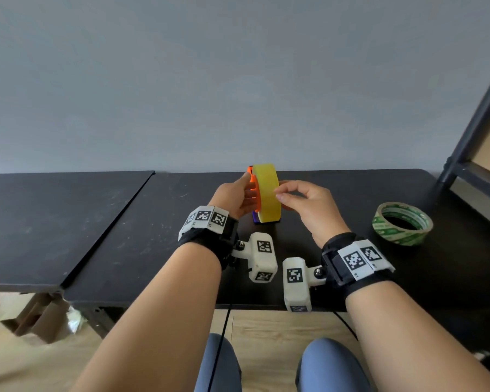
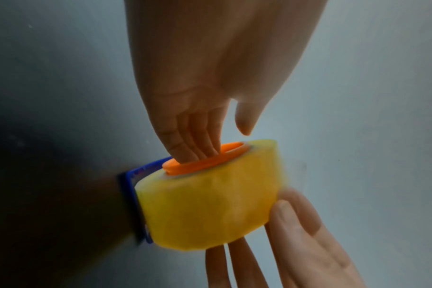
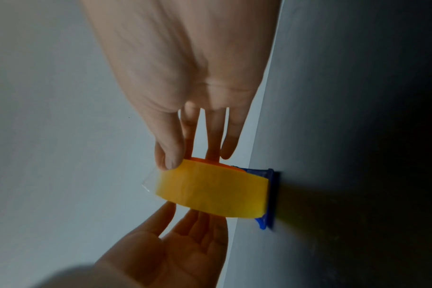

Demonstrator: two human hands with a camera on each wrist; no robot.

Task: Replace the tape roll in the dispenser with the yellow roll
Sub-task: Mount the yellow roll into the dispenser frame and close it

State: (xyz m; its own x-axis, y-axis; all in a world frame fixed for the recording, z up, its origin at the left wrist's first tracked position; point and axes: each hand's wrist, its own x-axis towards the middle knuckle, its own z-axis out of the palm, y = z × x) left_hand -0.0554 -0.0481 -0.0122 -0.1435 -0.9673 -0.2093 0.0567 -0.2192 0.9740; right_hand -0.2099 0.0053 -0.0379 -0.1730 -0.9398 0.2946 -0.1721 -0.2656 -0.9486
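The yellow tape roll (image 1: 268, 193) (image 2: 210, 204) (image 3: 210, 191) stands upright on the dispenser's orange hub (image 1: 254, 193) (image 2: 200, 161), above its blue base (image 1: 256, 219) (image 3: 269, 194), mid-table by the wall. My left hand (image 1: 238, 196) (image 2: 210, 136) is at the left side, its straight fingers pressed into the hub and its thumb apart. My right hand (image 1: 277, 192) (image 3: 180, 154) pinches the roll's right rim between thumb and forefinger. A clear loose tape end (image 3: 148, 185) sticks out there.
A green-printed tape roll (image 1: 402, 223) lies flat on the black table (image 1: 153, 236) to the right. A second black table (image 1: 54, 222) adjoins on the left. A dark shelf frame (image 1: 475, 123) stands at the right edge. Cardboard (image 1: 37, 321) lies on the floor.
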